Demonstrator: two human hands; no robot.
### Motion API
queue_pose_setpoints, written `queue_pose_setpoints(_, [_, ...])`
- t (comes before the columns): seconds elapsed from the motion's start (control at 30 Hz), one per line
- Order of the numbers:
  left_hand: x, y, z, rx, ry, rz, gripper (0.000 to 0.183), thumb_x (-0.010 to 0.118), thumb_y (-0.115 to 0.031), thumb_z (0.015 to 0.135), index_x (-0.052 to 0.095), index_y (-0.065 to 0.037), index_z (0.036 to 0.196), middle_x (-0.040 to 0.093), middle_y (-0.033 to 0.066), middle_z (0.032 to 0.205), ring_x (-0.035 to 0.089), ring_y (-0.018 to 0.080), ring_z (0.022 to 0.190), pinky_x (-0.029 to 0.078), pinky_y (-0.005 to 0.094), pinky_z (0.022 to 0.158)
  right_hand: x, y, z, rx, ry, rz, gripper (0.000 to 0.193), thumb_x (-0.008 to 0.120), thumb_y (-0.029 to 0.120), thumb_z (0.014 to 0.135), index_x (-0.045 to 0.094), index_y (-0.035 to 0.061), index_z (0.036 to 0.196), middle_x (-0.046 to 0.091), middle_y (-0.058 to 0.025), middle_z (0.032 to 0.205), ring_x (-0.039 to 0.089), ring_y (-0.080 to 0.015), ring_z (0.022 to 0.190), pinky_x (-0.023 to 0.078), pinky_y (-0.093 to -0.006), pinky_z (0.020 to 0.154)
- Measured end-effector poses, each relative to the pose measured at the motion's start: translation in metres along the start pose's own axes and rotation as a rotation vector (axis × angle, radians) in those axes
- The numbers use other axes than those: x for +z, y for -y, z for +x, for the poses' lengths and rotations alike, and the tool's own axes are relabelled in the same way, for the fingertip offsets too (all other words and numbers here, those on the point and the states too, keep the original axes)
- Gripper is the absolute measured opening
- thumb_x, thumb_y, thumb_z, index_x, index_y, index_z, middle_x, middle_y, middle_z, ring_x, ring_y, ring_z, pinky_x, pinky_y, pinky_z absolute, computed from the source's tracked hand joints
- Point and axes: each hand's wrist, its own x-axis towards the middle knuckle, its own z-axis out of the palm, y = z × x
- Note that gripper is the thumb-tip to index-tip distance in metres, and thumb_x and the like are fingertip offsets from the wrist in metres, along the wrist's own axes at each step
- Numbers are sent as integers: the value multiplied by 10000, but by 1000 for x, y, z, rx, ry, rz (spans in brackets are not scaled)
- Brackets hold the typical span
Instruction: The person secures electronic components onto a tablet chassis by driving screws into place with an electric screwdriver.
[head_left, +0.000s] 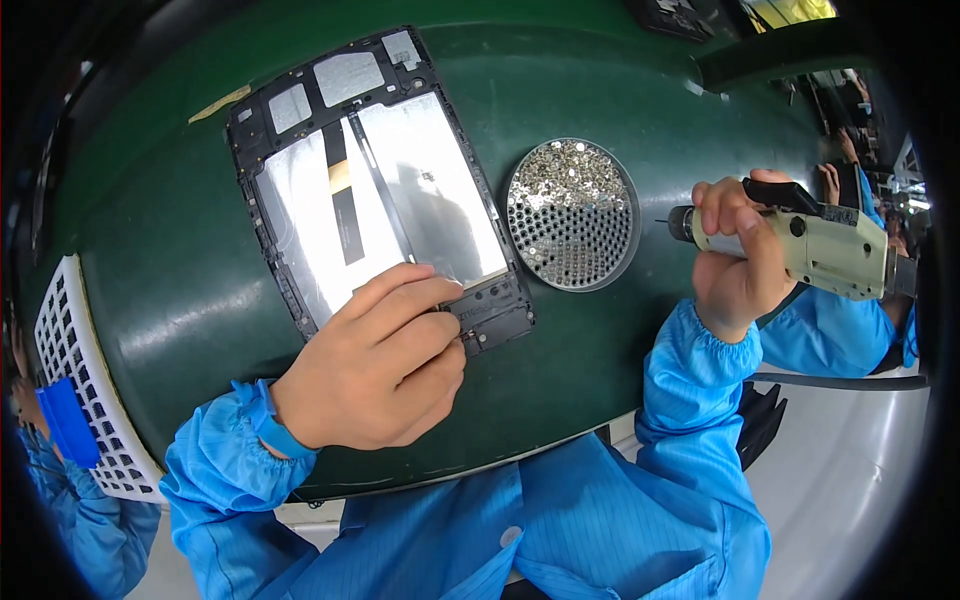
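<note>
An opened tablet housing [440,180], black with bright silver panels inside, lies tilted on the green table. My left hand [375,365] is closed over its near edge with fingers curled together, and the thumb and fingertips are partly hidden. My right hand [745,250] grips a pale, pistol-shaped electric screwdriver [835,250] with a black lever on top. Its thin bit points left, above the table and apart from the housing. Between the hands stands a round dish [575,250] with a perforated plate; many small screws lie heaped at its far side.
A white lattice basket [75,320] with a blue piece on it stands at the left edge of the green table [190,300]. A yellowish strip [220,104] lies beyond the housing. Other people in blue sleeves [835,330] appear at both sides.
</note>
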Motion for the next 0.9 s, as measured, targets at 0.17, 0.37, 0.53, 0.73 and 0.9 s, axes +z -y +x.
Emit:
queue_pose_setpoints(0.17, [0,4,-7,14,-23,-27,208,677,-25,617,631,34,811,573,177,921,593,368,973,502,503,853,1,-1,2,-13,-24,-9,328,525,67,760,545,-25,1074,462,-75,652,449,-188,603,407,-404,669])
queue_pose_setpoints(0.37, [-1,-7,2,-6,21,66,301,721,-62,648,635,31,921,584,177,957,589,378,1003,488,491,875,-2,0,3,-13,-40,91,308,515,-30,775,501,-53,1082,528,-92,695,495,-174,573,451,-370,627])
queue_pose_setpoints(0.53, [-18,0,8,-101,123,341,313,732,-92,686,653,-8,977,592,156,1060,553,356,1092,422,519,953,-2,-3,0,20,-46,-1,308,541,15,766,487,-9,1068,510,-70,698,484,-162,590,443,-374,666])
queue_pose_setpoints(0.73, [-55,100,39,-197,-126,892,295,585,-52,772,644,-26,1060,576,157,1106,525,349,1107,410,476,952,-12,-1,-1,67,-114,13,298,520,-66,738,512,-41,1034,567,-81,726,548,-146,641,471,-287,604])
queue_pose_setpoints(0.9, [-63,164,48,-347,-161,973,301,559,-67,817,624,-10,1105,564,181,1177,520,364,1113,410,443,954,-16,-5,6,18,-136,-65,294,504,-62,735,511,-19,1025,552,-76,700,521,-152,589,463,-316,600])
